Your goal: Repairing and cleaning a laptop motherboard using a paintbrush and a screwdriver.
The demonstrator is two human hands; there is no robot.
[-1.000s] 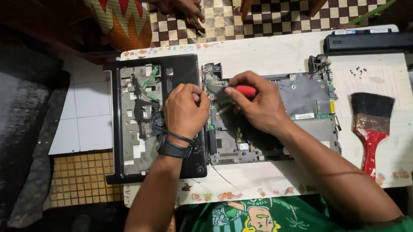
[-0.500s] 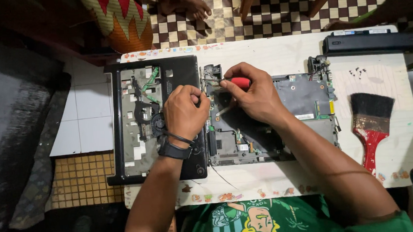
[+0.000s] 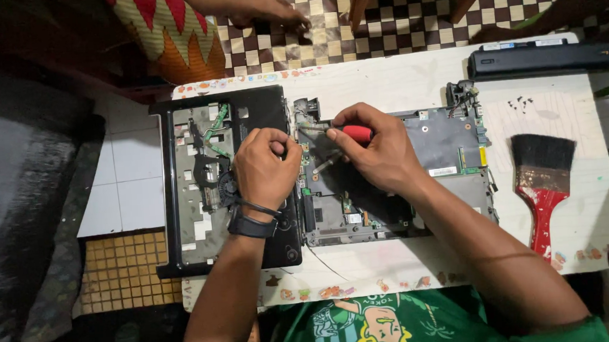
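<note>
My right hand grips a red-handled screwdriver over the circuit board; my left hand, clenched, rests where the board meets the black laptop casing

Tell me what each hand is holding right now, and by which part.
The right hand holds a screwdriver by its red handle. The left hand is closed in a fist over the circuit board edge; whether it holds anything cannot be told.
</note>
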